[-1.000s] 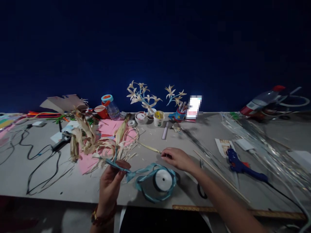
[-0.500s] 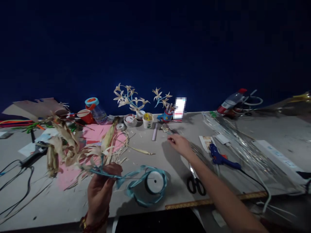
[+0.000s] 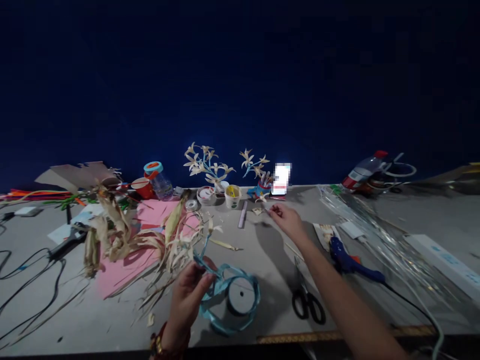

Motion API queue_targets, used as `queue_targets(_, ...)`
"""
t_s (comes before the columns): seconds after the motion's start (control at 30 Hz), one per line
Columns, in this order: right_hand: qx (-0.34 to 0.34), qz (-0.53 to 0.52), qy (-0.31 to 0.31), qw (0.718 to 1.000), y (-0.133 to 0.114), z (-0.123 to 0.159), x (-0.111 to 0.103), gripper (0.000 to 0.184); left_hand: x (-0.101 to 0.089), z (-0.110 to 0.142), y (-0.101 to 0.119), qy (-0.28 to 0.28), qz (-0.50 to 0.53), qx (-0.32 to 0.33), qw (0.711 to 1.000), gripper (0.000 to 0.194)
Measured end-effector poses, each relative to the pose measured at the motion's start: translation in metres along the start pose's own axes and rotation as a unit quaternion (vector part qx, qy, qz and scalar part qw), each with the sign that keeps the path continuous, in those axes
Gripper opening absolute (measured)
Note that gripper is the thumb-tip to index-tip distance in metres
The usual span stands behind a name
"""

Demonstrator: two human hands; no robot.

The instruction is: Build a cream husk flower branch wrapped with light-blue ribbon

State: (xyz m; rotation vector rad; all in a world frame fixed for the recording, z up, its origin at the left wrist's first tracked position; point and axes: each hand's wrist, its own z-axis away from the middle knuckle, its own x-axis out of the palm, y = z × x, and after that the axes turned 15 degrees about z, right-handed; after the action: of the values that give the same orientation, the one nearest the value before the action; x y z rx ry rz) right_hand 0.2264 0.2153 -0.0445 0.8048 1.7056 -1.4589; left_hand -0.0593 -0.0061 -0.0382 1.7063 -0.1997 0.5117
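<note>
My left hand (image 3: 190, 290) pinches a blue-wrapped stem (image 3: 205, 245) topped by a pale husk flower (image 3: 213, 227). Teal ribbon (image 3: 225, 327) loops from beside that hand around a white spool (image 3: 240, 296) on the table. Farther off, my right hand (image 3: 288, 220) is closed, fingertips together, at the thin stem of a small husk flower (image 3: 261, 199). Its stem is too fine to follow fully. Below that forearm lie black-handled scissors (image 3: 308, 305).
Corn husks (image 3: 112, 230) and pink paper (image 3: 123, 270) cover the left side. Cups, husk flower sprays (image 3: 208, 162) and a lit phone (image 3: 281, 179) line the back. A blue glue gun (image 3: 348, 262), clear strips (image 3: 378, 230) and a ruler (image 3: 292, 337) are on the right.
My left hand has moved right, with the stem now turned more upright. At the back, my right hand has lifted the small flower. The view has tilted slightly upward and shifted left.
</note>
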Motion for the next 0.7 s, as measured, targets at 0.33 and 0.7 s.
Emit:
queue_targets(0.33,0.004,-0.309,-0.032,0.951,0.000,0.030,-0.043,0.044,0.045,-0.013,-0.005,-0.036,0.024,-0.050,0.998,0.020)
queue_targets(0.7,0.070,-0.481,-0.102,0.868,-0.009,0.058,-0.040,0.040,0.058,-0.014,-0.011,-0.010,0.042,-0.063,0.997,0.022)
